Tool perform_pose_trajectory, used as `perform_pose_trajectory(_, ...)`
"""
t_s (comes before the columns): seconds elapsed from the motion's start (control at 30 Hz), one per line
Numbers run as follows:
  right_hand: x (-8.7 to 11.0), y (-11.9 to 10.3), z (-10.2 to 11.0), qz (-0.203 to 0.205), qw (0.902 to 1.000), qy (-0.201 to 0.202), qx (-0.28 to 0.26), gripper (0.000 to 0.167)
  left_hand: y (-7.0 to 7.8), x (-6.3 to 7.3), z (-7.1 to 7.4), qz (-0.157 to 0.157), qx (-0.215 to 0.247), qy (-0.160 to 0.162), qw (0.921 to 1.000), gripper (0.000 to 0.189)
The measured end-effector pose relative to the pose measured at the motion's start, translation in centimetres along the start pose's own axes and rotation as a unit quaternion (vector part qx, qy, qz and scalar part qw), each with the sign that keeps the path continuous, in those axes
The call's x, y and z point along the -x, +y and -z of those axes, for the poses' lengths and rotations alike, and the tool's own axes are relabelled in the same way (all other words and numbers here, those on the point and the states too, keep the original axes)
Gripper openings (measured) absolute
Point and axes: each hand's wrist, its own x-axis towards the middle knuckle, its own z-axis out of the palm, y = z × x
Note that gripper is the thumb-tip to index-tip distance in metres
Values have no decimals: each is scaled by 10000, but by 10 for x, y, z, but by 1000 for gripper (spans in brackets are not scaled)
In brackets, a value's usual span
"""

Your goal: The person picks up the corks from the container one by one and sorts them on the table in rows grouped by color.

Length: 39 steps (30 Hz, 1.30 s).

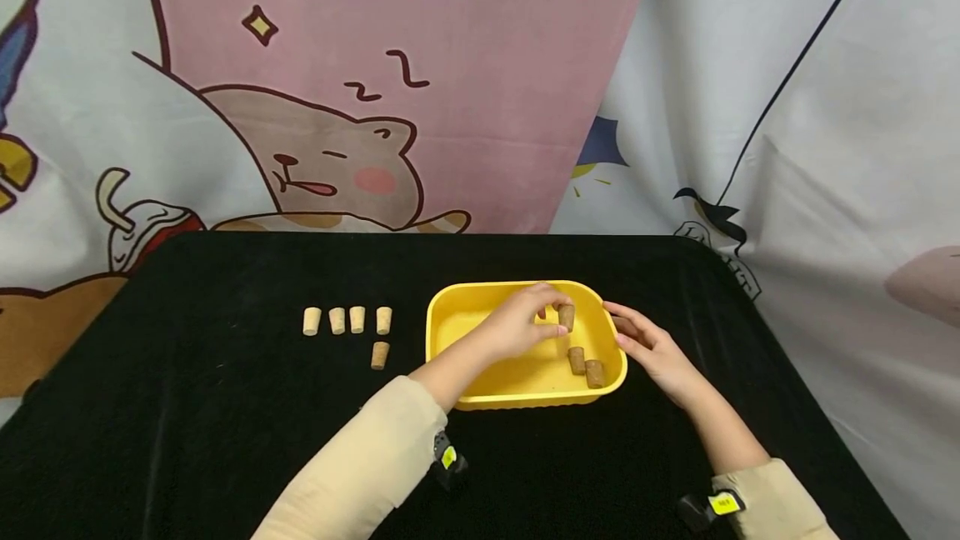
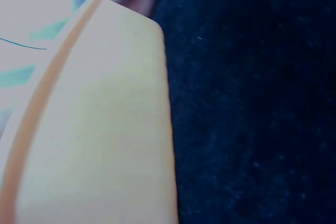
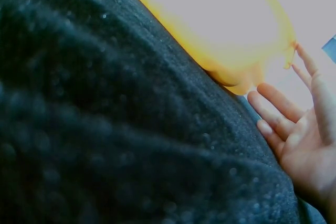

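My left hand [image 1: 513, 327] reaches over a yellow plastic basin [image 1: 517, 401] and pinches a brown cork stopper [image 1: 567, 319] between thumb and fingers near the right end. Two more cork stoppers, a smaller one [image 1: 576, 361] and a wider one [image 1: 595, 374], stand in the basin below it. At the basin's right end is my right hand [image 1: 660, 357], its fingertips on the rim and the fingers extended. The right wrist view shows this hand [image 3: 310, 140] with its fingers spread beside the basin wall [image 3: 194, 51]. Pale and washed out, the basin fills much of the left wrist view.
Left of the basin, several light cork stoppers [image 1: 357, 320] stand in a row on the black cloth [image 1: 247, 440]. A darker cork stopper [image 1: 380, 355] is just in front of the row's right end. Behind the table hangs a printed curtain [image 1: 487, 107].
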Motion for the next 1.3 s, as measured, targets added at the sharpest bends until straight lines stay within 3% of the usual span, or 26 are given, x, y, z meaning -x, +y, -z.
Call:
perform_pose_trajectory(0.37, 1, -1, -1, -58, 9999, 69, 68, 48, 19, 19, 24, -691, 188, 998, 9924, 38)
perform_pose_trajectory(0.53, 0, -1, -2, 12, 10000, 57, 49, 47, 25, 38, 36, -910, 277, 1409, 9854, 36)
perform_pose_trajectory(0.73, 0, -1, -2, 78, 9999, 83, 36, 47, 23, 63, 49, -1224, 72, 1808, 9758, 35)
perform_pose_trajectory(1.03, 0, -2, -1, 21, 9999, 96, 37, 46, 16, 102, 70, -1398, -29, 2035, 9690, 35)
perform_pose_trajectory(1.3, 1, -3, -2, 23, 9999, 101, 34, 47, 7, 137, 90, -1096, -283, 2066, 9719, 39)
